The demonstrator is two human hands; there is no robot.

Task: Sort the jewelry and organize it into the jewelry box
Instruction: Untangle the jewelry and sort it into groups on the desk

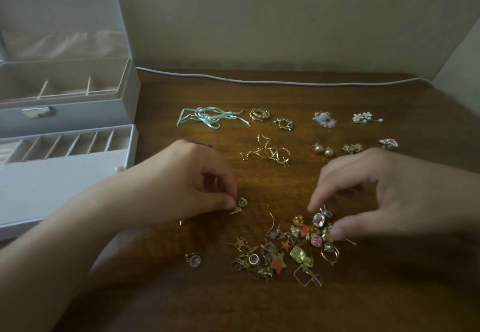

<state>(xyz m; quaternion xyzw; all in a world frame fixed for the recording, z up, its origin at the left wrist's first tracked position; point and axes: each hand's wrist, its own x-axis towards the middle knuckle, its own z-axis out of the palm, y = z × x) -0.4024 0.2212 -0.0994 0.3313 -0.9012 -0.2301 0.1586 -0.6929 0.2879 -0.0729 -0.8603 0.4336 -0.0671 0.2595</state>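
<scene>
Two hands sort a pile of mixed jewelry (291,246) on a wooden tabletop (337,93) beside an open jewelry box (65,113).

The pile sits at lower centre. The left hand (187,183) pinches a small gold rose earring (240,205) just left of the pile, fingers closed on it. The right hand (384,196) hovers over the pile's upper right, fingers curled and apart, thumb touching the pieces; whether it grips one I cannot tell. Sorted pairs lie in rows across the middle, including a mint ribbon piece (207,118) and pearl studs (323,149). The grey box stands at the left edge, its drawer (78,142) pulled out.
</scene>
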